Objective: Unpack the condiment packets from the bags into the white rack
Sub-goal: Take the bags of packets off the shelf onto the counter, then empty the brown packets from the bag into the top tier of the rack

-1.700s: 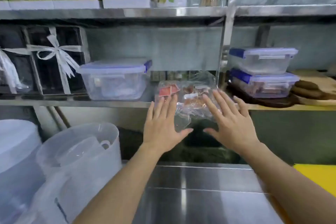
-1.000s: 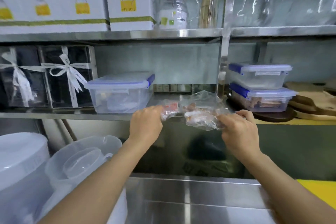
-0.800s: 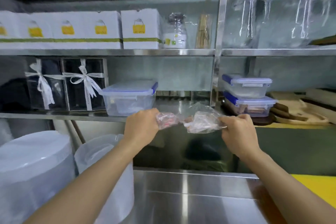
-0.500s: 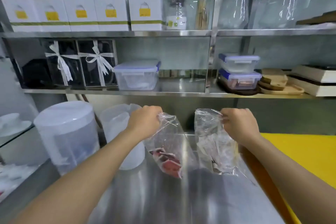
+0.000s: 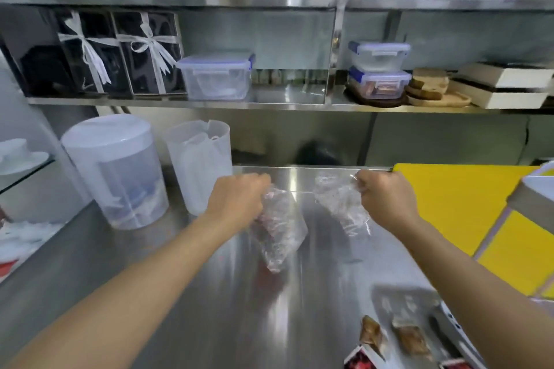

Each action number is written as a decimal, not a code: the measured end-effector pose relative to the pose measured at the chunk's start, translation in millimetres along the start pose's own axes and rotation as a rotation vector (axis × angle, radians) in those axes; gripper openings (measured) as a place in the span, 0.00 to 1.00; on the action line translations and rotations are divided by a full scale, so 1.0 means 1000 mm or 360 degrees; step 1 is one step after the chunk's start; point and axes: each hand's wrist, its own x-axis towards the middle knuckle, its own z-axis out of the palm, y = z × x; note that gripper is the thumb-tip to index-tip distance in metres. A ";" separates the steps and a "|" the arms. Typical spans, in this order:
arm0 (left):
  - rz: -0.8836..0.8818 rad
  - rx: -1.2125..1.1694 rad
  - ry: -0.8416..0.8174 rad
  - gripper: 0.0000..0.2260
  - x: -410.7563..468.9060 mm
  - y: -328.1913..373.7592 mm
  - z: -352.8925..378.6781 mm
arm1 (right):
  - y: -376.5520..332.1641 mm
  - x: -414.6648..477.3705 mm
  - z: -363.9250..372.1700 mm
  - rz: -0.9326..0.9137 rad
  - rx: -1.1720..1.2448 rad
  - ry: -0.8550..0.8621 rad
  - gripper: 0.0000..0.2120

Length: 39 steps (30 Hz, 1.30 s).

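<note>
Even, bright light fell from above; glare streaked the steel counter (image 5: pixel 209 293) mid-frame. Motion blur smeared the bags (image 5: pixel 278 228) and lower right; shelves (image 5: pixel 180 102) bowed at the edges.

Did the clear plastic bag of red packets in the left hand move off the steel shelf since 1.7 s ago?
Yes. The clear plastic bag of red packets has come down and toward the person, from the steel shelf to hanging from the left hand over the steel counter.

steel counter (image 5: pixel 209 293) | two jugs (image 5: pixel 117 171) | yellow board (image 5: pixel 455 204) | loose packets (image 5: pixel 410 338)
</note>
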 end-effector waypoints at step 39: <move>-0.1095 -0.2149 -0.0340 0.06 -0.134 0.114 0.112 | -0.002 -0.185 0.043 0.1272 0.1225 -0.0798 0.41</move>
